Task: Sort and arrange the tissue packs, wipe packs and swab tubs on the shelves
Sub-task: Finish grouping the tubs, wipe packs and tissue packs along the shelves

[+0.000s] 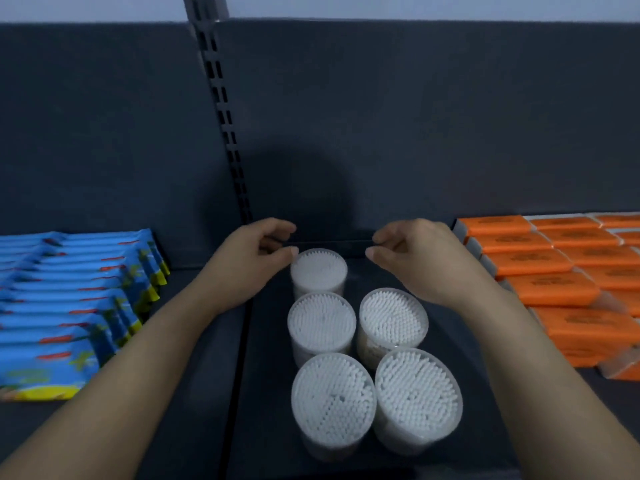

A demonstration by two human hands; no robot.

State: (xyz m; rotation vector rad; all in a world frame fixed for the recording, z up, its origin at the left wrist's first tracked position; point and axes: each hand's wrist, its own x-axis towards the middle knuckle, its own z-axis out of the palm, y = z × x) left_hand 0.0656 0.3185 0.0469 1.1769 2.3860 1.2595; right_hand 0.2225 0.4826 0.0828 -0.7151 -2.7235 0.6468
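Several clear round swab tubs full of white cotton swabs stand upright in two columns on the dark shelf (pixel 450 341). The rear tub (pixel 318 271) stands alone at the back of the left column, with no tub to its right. My left hand (pixel 256 251) hovers at that tub's left rim, its curled thumb tip just touching or nearly touching it. My right hand (pixel 415 254) hovers over the bare spot beside it, above the middle right tub (pixel 393 318). Both hands hold nothing, with thumb and fingers apart.
Blue wipe packs (pixel 69 299) lie overlapping in a row on the left. Orange tissue packs (pixel 554 271) are stacked in rows on the right. A slotted upright post (pixel 221 109) runs up the dark back panel.
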